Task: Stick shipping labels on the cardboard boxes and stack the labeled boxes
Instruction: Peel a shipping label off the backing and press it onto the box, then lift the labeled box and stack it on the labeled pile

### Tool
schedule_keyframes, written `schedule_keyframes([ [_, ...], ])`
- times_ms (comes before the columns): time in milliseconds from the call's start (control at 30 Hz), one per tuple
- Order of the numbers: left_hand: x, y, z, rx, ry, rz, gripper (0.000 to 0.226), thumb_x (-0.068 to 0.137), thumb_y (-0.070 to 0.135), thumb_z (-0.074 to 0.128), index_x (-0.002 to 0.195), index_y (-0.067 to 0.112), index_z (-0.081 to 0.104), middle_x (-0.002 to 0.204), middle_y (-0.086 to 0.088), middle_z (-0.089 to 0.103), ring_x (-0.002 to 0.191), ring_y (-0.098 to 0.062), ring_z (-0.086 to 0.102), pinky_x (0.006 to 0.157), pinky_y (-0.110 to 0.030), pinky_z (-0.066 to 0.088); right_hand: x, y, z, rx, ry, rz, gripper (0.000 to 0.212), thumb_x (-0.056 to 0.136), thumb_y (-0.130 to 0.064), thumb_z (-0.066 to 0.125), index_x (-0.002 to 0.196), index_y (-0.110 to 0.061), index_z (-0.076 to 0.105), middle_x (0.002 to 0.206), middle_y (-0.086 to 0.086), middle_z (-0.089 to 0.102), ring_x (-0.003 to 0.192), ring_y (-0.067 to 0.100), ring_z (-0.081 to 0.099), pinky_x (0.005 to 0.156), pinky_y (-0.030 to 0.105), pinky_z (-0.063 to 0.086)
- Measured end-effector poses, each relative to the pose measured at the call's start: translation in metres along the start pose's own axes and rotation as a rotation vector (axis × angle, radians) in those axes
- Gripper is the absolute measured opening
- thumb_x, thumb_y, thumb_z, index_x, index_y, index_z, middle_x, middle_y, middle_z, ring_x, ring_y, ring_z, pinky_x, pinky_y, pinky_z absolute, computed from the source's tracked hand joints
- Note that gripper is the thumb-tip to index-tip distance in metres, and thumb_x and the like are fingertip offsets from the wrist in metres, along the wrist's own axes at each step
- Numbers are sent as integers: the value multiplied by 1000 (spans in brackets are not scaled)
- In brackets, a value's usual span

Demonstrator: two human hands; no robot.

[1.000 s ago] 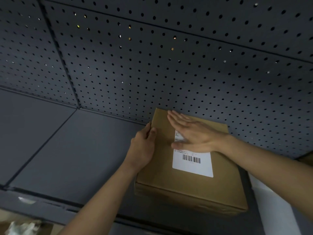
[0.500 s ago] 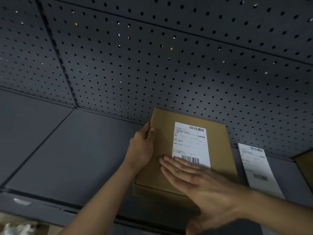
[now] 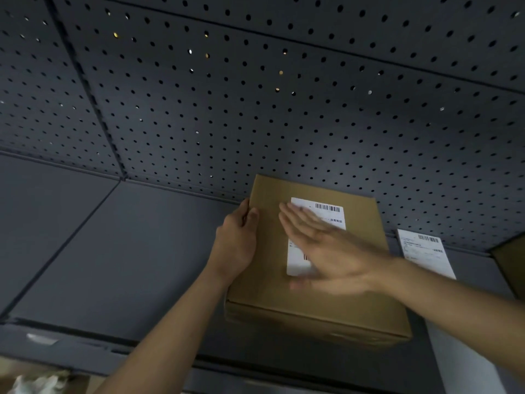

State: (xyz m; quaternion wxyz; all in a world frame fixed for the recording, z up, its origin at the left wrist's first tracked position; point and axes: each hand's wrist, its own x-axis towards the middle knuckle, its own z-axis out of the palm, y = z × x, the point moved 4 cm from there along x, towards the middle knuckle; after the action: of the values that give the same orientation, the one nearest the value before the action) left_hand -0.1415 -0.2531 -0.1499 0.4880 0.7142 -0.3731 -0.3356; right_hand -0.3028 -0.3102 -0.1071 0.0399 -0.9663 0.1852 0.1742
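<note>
Right hand [image 3: 335, 257] slid up onto the label [image 3: 326, 213] — left hand [image 3: 235, 245] grips box [image 3: 272, 294].

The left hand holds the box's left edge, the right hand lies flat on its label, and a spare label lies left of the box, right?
No. The head view shows the spare label lying right of the box, not left. The left hand and right hand are as you said.

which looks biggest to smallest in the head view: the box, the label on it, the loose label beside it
1. box
2. label on the box and loose label: look alike, right hand partly covers the first, so unranked
</note>
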Motion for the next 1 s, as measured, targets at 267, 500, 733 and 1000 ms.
schedule_keyframes([
  [267, 0, 2, 0, 24, -16, -51, 43, 105, 35, 37, 145, 19, 46, 125, 11, 57, 124, -15, 51, 93, -19, 33, -44, -45, 13, 6, 106, -115, 115, 80, -86, 35, 155, -15, -15, 159, -2, -28, 144, 5, -31, 119, 27, -17],
  [500, -11, 12, -5, -82, -117, -104, 50, 103, 41, 40, 150, 25, 33, 137, 18, 49, 126, -11, 48, 95, -18, 31, -83, -11, 15, 621, 546, 218, 73, 94, -61, 45, 155, -36, 14, 161, -25, 5, 147, -7, -1, 122, 22, 5],
  [733, -63, -12, -33, -223, -109, -109, 69, 92, 45, 60, 152, 25, 33, 153, 13, 39, 137, -2, 37, 115, -27, 25, -137, 2, 75, 1312, 882, 737, 65, 78, -51, 60, 140, -42, 43, 136, -29, 49, 116, -23, 44, 107, 16, 38],
  [1000, -104, -34, -13, -442, -71, -130, 60, 78, 43, 76, 134, 35, 55, 124, 14, 68, 124, -9, 57, 112, -36, 35, -119, -10, 101, 1568, 953, 818, 51, 98, -23, 55, 147, -24, 43, 102, -26, 66, 80, -19, 62, 64, -2, 42],
])
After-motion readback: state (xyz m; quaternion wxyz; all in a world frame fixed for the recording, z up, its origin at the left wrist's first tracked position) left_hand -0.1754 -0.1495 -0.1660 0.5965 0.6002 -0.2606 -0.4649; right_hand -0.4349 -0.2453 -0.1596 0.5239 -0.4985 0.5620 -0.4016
